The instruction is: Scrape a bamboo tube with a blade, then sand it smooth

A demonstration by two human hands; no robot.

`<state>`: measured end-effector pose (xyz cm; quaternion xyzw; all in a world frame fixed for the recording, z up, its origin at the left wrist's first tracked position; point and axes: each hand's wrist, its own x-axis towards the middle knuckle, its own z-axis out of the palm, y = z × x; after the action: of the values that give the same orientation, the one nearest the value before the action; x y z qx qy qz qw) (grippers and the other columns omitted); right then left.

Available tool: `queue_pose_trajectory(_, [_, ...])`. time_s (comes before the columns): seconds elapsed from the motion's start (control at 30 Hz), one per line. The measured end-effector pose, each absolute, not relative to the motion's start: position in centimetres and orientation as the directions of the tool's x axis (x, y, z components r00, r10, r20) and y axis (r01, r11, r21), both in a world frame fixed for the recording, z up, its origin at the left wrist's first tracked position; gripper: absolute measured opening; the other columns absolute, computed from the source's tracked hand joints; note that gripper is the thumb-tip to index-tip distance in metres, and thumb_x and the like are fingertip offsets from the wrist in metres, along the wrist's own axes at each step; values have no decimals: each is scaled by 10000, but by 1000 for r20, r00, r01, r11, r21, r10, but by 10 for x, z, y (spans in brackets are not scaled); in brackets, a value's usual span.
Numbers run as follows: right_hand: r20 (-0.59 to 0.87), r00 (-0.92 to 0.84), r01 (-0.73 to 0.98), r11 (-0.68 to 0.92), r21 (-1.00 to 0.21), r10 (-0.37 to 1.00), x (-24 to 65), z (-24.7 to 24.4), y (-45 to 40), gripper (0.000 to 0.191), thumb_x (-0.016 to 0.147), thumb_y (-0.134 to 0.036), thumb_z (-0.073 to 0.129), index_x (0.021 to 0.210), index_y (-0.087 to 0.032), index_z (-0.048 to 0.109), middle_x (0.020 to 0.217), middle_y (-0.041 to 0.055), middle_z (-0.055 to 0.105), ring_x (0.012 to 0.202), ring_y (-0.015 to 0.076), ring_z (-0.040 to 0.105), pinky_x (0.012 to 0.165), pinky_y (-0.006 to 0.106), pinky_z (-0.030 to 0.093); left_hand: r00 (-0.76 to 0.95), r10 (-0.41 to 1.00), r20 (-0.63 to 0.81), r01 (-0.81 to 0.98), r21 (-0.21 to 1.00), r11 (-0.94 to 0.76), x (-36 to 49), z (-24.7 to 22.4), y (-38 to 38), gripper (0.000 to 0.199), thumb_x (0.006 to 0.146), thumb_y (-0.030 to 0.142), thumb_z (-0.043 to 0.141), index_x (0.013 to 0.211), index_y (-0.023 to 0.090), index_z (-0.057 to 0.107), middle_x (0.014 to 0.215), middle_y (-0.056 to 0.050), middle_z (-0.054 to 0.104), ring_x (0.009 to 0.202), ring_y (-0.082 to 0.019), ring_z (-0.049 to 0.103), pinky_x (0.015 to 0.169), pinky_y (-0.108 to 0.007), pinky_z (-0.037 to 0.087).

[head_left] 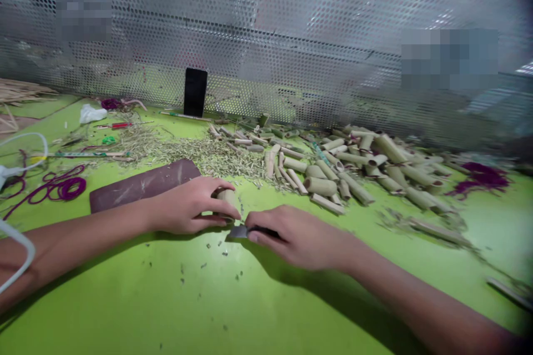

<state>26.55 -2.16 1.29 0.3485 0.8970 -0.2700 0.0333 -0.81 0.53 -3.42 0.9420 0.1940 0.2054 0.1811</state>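
Note:
My left hand (pixel 195 205) grips a short pale bamboo piece (pixel 227 198) between thumb and fingers, low over the green table (pixel 166 310). My right hand (pixel 287 233) is closed round the dark handle of a knife (pixel 239 232). The knife's blade points left, just below and to the right of the bamboo piece. A brown sheet (pixel 139 186) lies partly behind my left hand and forearm. Small dark crumbs are scattered on the table below both hands.
Cut bamboo tubes (pixel 353 161) are heaped at the right behind my hands. Shavings (pixel 225 158) spread to their left. A black phone (pixel 195 92) stands against a perforated metal panel (pixel 258 44). Purple cord (pixel 69 186) and a white cable (pixel 20 241) are at the left.

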Motion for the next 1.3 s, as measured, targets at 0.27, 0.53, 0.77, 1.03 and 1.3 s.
queue_pose_trajectory(0.27, [-111, -624, 766, 576, -287, 774, 254, 2, -19, 258, 1089, -291, 420, 1036, -179, 647, 822, 64, 714, 643, 188, 602, 599, 299, 370, 776, 586, 233, 340, 629, -699, -4, -30, 4, 603, 965, 348, 759, 1497, 266, 488, 1407, -118, 675, 1264, -328, 655, 1076, -504, 523])
queue_pose_trajectory(0.53, [-138, -624, 775, 589, -229, 769, 243, 6, -25, 259, 1100, -290, 420, 1055, -187, 654, 829, 71, 733, 633, 194, 600, 589, 300, 345, 779, 559, 285, 292, 624, -725, -2, -33, 4, 475, 977, 388, 750, 1385, 238, 560, 1365, -122, 680, 1254, -316, 651, 1096, -492, 510])
queue_pose_trajectory(0.77, [-154, -634, 763, 580, -285, 758, 243, 7, -23, 222, 1101, -283, 443, 1061, -184, 638, 823, 63, 715, 646, 182, 587, 596, 289, 321, 791, 572, 215, 355, 599, -717, -5, -30, 1, 333, 1008, 388, 703, 1290, 229, 627, 1318, -132, 609, 1179, -300, 646, 1011, -464, 549])
queue_pose_trajectory(1.03, [-180, -712, 687, 620, -378, 679, 255, 8, -25, 257, 1107, -321, 436, 1011, -186, 633, 762, 28, 665, 596, 154, 526, 588, 286, 320, 838, 500, 219, 321, 543, -776, -7, -30, 3, 297, 1059, 385, 630, 1325, 259, 667, 1359, -146, 562, 1209, -319, 610, 1050, -510, 515])
queue_pose_trajectory(1.3, [-128, -650, 729, 569, -380, 749, 258, 6, -24, 285, 1110, -332, 401, 995, -191, 621, 789, 35, 673, 650, 176, 587, 621, 291, 387, 773, 598, 212, 388, 587, -710, -12, -29, 3, 523, 1014, 380, 693, 1481, 244, 503, 1328, -139, 636, 1182, -311, 648, 1020, -485, 540])
